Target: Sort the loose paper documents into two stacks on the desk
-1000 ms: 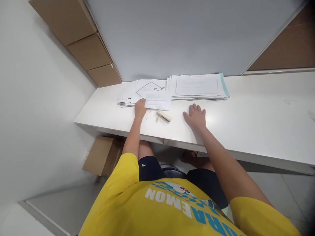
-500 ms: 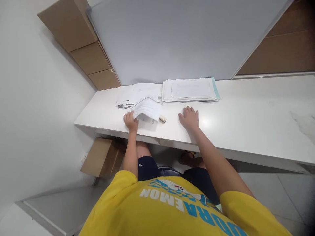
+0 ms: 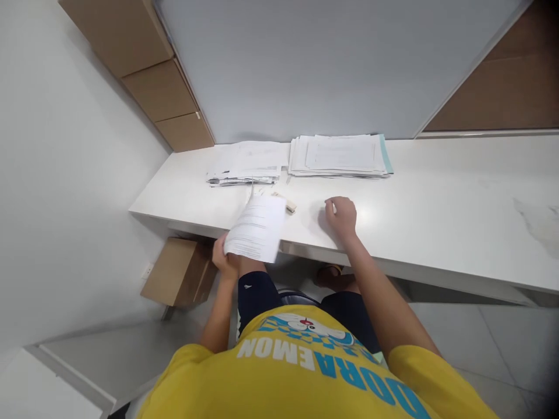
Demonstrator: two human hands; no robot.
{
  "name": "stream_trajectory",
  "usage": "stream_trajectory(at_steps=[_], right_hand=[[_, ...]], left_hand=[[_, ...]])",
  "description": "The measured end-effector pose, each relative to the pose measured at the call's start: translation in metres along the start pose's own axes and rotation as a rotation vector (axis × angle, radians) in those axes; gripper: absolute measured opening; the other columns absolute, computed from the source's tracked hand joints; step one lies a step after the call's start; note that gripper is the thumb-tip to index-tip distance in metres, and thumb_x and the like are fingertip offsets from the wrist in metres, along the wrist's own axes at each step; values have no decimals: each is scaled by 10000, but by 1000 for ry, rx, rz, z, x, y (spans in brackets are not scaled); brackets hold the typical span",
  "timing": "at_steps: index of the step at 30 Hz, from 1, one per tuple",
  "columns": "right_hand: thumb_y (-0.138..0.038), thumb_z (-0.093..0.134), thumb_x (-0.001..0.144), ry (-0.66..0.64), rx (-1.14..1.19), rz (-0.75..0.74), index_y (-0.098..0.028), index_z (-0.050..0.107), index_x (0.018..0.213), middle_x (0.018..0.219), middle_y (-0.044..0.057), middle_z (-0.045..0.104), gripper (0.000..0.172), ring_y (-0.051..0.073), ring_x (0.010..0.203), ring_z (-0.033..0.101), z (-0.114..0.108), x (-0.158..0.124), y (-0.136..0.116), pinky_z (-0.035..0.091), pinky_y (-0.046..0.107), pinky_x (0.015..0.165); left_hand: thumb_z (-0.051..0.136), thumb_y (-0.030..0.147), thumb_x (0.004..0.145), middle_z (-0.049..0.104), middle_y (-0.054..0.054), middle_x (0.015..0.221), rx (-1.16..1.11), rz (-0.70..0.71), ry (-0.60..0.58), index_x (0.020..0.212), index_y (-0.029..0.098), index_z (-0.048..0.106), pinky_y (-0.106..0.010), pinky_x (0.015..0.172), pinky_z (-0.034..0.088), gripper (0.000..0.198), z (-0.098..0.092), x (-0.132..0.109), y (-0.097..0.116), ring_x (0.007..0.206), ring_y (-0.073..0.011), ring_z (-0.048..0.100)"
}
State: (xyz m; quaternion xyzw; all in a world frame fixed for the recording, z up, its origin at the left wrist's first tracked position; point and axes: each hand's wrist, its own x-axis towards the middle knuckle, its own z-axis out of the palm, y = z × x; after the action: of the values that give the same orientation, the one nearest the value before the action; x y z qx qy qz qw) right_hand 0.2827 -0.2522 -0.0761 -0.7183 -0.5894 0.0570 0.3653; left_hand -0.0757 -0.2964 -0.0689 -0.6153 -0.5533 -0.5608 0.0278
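Note:
My left hand [image 3: 223,251] grips the left edge of some printed paper [image 3: 257,228], which curls and hangs partly over the desk's front edge. Whether it is one sheet or more I cannot tell. Behind the paper lies a small beige stapler [image 3: 290,205], partly covered by it. My right hand [image 3: 342,214] is curled into a loose fist at the desk top, to the right of the stapler, with nothing visible held in it.
Towards the back of the white desk [image 3: 437,198] lie a loose paper pile [image 3: 248,156] and a neater paper stack [image 3: 340,154] with a teal edge. Cardboard boxes [image 3: 159,93] stand at the back left. Another box [image 3: 170,270] is below the desk.
My left hand has drawn the paper from near the loose pile towards me, past the desk's front edge. My right hand, earlier spread flat on the desk, has curled its fingers.

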Motion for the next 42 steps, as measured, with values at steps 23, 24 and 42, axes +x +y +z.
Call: stream_trajectory(at_steps=[23, 24, 42], right_hand=[[-584, 552, 874, -102, 930, 380, -231, 651, 1071, 801, 48, 698, 416, 227, 702, 697, -33, -32, 34, 582, 459, 832], [-575, 564, 868, -92, 921, 380, -235, 652, 1062, 827, 51, 708, 401, 230, 738, 708, -33, -32, 34, 577, 462, 863], [-501, 488, 891, -310, 524, 252, -225, 737, 934, 863, 65, 773, 374, 280, 1044, 674, -39, -38, 20, 467, 437, 1010]], left_hand=[[486, 245, 978, 722, -116, 1085, -376, 482, -415, 1242, 250, 635, -431, 891, 636, 304, 40, -38, 50, 1065, -243, 704], [479, 265, 981, 723, -113, 1082, -360, 469, -438, 1220, 250, 646, -426, 892, 636, 292, 42, -41, 47, 1064, -241, 704], [500, 231, 974, 691, -104, 1117, -162, 470, -439, 1249, 233, 656, -413, 917, 604, 316, 43, -45, 16, 1094, -240, 677]])
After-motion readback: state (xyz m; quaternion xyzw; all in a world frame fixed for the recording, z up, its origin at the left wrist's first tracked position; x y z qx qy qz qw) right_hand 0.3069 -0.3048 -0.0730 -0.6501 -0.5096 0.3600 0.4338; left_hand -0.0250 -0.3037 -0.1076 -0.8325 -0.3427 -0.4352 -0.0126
